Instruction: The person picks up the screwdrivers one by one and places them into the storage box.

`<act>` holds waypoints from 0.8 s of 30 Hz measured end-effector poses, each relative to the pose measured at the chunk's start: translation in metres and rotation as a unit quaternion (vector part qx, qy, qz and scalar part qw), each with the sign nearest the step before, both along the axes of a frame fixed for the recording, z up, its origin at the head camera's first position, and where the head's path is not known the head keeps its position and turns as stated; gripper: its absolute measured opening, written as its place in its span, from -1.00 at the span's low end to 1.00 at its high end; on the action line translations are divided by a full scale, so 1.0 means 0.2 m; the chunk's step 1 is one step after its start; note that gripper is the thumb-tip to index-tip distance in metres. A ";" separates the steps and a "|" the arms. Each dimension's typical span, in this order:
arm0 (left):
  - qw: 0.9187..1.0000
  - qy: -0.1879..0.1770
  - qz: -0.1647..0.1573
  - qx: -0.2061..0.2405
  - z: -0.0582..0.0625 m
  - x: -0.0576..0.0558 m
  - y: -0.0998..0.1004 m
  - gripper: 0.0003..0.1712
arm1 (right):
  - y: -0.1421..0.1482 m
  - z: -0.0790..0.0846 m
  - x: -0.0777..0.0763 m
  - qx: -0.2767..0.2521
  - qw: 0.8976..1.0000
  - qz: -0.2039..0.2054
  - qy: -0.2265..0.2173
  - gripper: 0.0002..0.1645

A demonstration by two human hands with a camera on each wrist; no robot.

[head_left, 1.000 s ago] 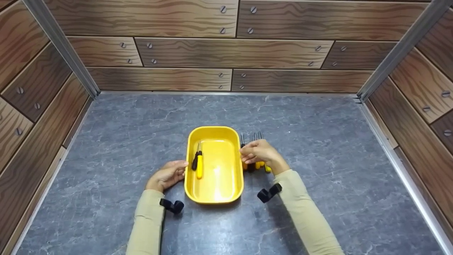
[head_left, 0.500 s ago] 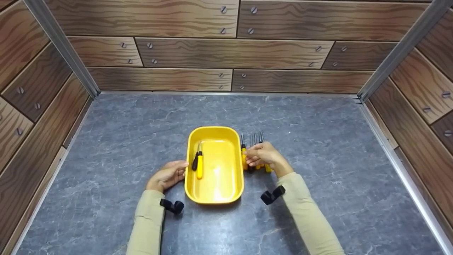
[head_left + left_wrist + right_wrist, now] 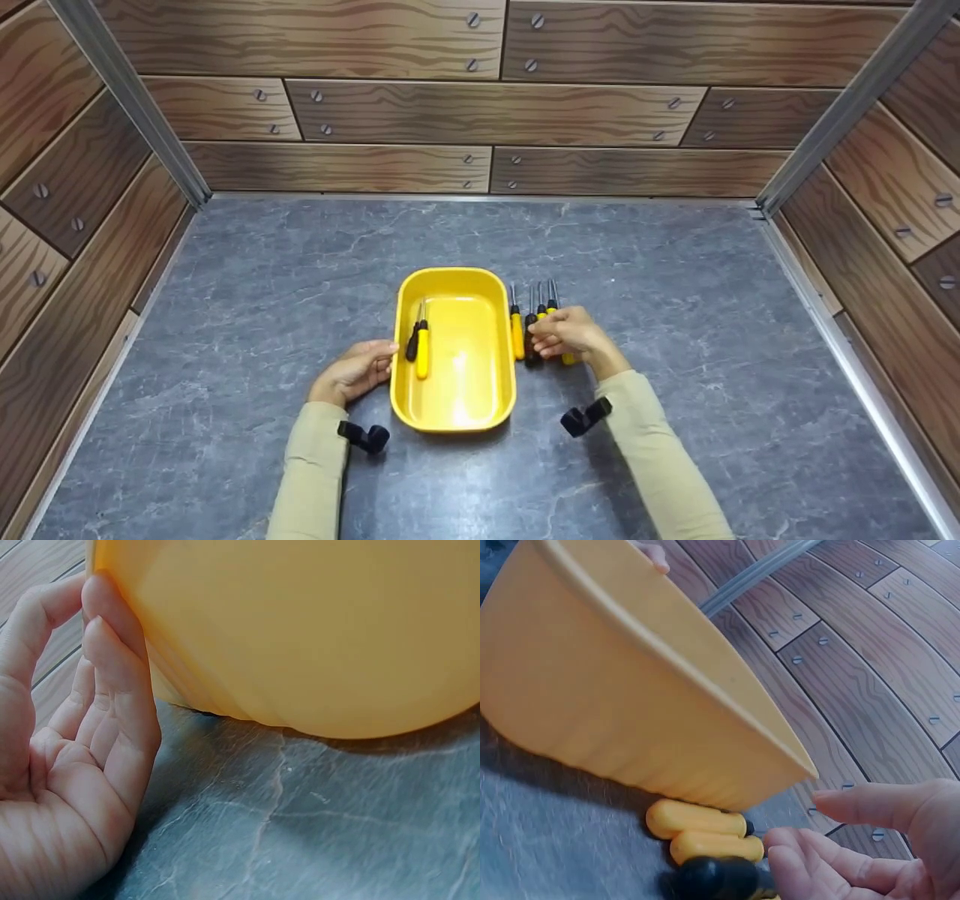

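Observation:
A yellow plastic tray (image 3: 465, 367) stands on the grey marbled surface. Inside it, along the left wall, lie a black-handled screwdriver (image 3: 413, 343) and a yellow-handled one. My left hand (image 3: 358, 371) pinches the tray's left rim between thumb and fingers. To the right of the tray is a row of several screwdrivers, shafts pointing away, among them a yellow-handled screwdriver (image 3: 517, 334) and a black-handled one (image 3: 531, 345). My right hand (image 3: 574, 336) is over this row and covers part of it. In the right wrist view, its thumb and fingers are apart, close to the handles.
Wood-patterned panels (image 3: 390, 112) wall in the back and both sides, with metal strips (image 3: 862, 382) along the edges. A black device (image 3: 364, 436) is strapped to each sleeved wrist.
My right hand has left the tray's right rim and moved right and slightly nearer me, over the screwdrivers, uncovering the leftmost ones. My left hand and the tray stay in place.

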State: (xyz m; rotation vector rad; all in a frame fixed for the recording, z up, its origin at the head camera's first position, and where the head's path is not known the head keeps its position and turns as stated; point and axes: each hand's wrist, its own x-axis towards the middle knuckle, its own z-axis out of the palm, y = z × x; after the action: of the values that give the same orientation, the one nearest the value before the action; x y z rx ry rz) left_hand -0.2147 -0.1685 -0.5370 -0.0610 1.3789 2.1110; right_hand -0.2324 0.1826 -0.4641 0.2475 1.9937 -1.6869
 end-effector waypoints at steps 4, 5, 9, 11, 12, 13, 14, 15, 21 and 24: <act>1.000 0.000 0.000 0.000 0.00 0.00 0.00 -0.74 | 0.02 -0.01 0.00 0.011 1.000 -0.014 0.000 -0.92; 1.000 -0.001 0.001 0.001 -0.01 0.00 0.00 -0.74 | 0.03 -0.01 0.00 0.014 1.000 -0.015 0.000 -0.92; 1.000 -0.003 0.004 0.001 -0.01 0.00 0.00 -0.77 | 0.05 -0.01 0.00 0.031 0.999 -0.022 0.002 -0.90; 1.000 -0.002 0.004 0.002 -0.01 0.00 0.00 -0.77 | 0.07 -0.01 0.00 0.039 0.999 -0.024 0.003 -0.85; 1.000 -0.001 0.005 0.002 -0.01 0.00 0.00 -0.77 | 0.07 -0.02 0.00 0.041 0.999 -0.026 0.002 -0.83; 1.000 -0.001 0.005 0.002 -0.01 0.00 0.00 -0.76 | 0.08 -0.02 0.00 0.042 0.999 -0.028 0.003 -0.80; 1.000 0.000 0.006 0.002 -0.01 0.00 0.00 -0.76 | 0.09 -0.02 0.00 0.042 0.999 -0.030 0.003 -0.77; 1.000 0.001 0.005 0.001 -0.01 0.00 0.00 -0.75 | 0.09 -0.02 0.00 0.043 0.999 -0.032 0.002 -0.74; 1.000 0.001 0.007 0.001 -0.01 0.00 0.00 -0.72 | 0.12 -0.03 0.00 0.052 0.997 -0.048 0.003 -0.68; 1.000 -0.002 0.010 -0.001 -0.01 0.00 0.00 -0.73 | 0.14 -0.04 -0.01 0.055 0.997 -0.058 0.006 -0.71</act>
State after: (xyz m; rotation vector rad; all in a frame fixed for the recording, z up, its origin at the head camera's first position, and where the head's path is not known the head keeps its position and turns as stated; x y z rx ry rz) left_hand -0.2142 -0.1685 -0.5390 -0.0795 1.3830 2.1262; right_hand -0.2335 0.2102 -0.4715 0.3990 2.1203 -1.6534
